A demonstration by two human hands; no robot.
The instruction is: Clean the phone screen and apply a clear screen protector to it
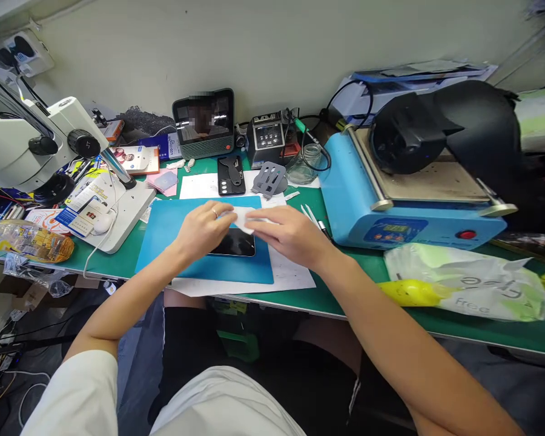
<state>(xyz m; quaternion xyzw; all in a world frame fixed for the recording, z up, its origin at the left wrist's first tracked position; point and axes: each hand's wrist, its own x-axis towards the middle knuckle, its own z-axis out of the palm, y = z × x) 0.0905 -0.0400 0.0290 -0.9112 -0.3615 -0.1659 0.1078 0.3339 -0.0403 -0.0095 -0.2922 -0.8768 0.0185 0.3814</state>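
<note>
Green worktop, frame centre: left hand and right hand pinch apparent white wipe above smartphone; light, even tension advisable.

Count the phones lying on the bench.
2. One phone, dark glossy face up, lies on the blue mat, partly hidden by the left hand; a second phone, lens side up, lies behind the mat on white paper. More may be hidden.
</note>
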